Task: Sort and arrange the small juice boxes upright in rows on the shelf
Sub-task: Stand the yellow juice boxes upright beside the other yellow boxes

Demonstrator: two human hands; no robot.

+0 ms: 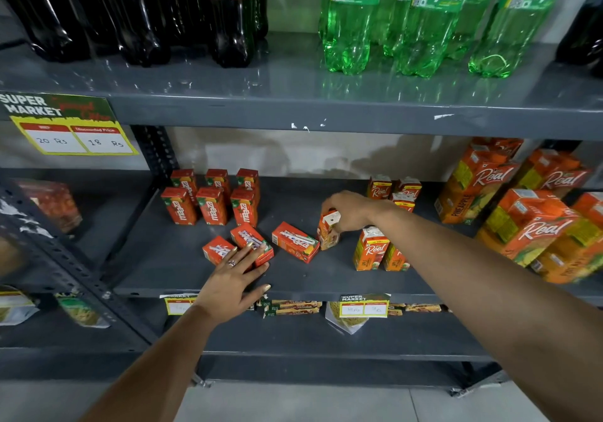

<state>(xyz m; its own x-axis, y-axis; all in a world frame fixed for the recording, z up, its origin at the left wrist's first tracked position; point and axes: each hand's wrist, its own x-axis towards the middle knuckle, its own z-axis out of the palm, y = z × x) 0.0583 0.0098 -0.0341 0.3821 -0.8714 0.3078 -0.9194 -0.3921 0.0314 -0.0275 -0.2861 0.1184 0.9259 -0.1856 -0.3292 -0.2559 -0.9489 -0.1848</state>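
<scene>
On the grey middle shelf (182, 258) several small red Maaza juice boxes (212, 204) stand upright in two rows at the back left. Three more Maaza boxes lie flat near the front: one (216, 249) and another (248, 237) under the fingertips of my left hand (236, 278), which rests spread open on them, and a third (295, 242) lying free. My right hand (347, 211) grips the top of a small orange Real box (327, 234), held roughly upright on the shelf. Small Real boxes stand at the front right (370, 250) and back right (380, 187).
Large Real juice cartons (479, 183) crowd the shelf's right end. Coca-Cola bottles (228, 13) and Sprite bottles (352, 17) stand on the shelf above. Price tags (363, 305) hang on the shelf's front edge. Packets lie on the lower shelf.
</scene>
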